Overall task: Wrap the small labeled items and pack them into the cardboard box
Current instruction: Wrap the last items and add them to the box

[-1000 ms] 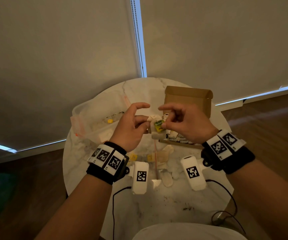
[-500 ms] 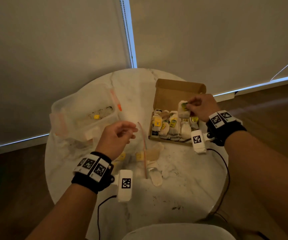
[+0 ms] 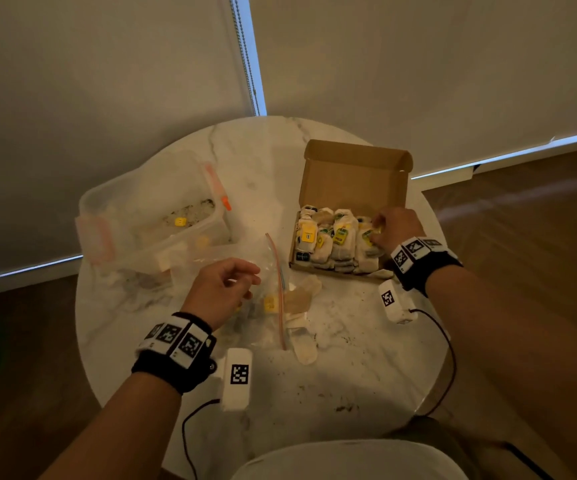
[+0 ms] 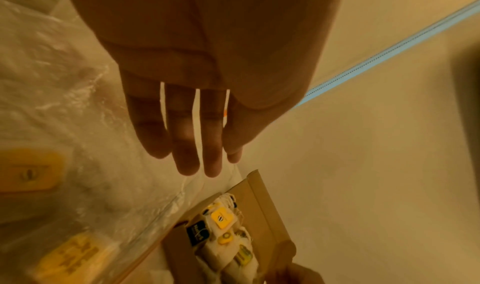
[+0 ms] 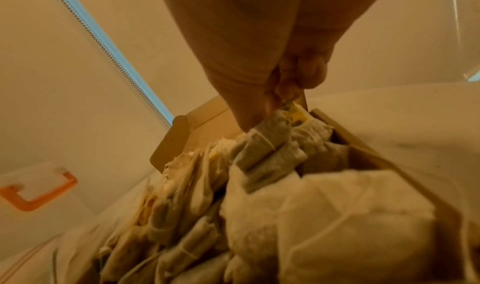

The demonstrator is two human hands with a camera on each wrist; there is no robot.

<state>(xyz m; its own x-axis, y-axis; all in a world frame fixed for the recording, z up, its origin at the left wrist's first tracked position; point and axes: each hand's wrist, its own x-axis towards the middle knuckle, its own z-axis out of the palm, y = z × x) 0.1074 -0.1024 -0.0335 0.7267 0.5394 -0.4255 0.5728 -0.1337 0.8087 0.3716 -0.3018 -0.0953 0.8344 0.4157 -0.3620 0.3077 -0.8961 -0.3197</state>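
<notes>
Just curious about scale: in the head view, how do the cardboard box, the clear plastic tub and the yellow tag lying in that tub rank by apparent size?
1. Clear plastic tub
2. Cardboard box, slightly smaller; both sit similarly far away
3. Yellow tag, far smallest

marble table [image 3: 366, 375] holds cardboard box [image 3: 352, 174], plastic tub [image 3: 148, 216].

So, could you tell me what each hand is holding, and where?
The right hand pinches a wrapped tea bag at its yellow-tagged top, inside the box. The left hand holds nothing.

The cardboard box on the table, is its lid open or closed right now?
Open. The cardboard box has its lid standing upright behind wrapped items.
</notes>
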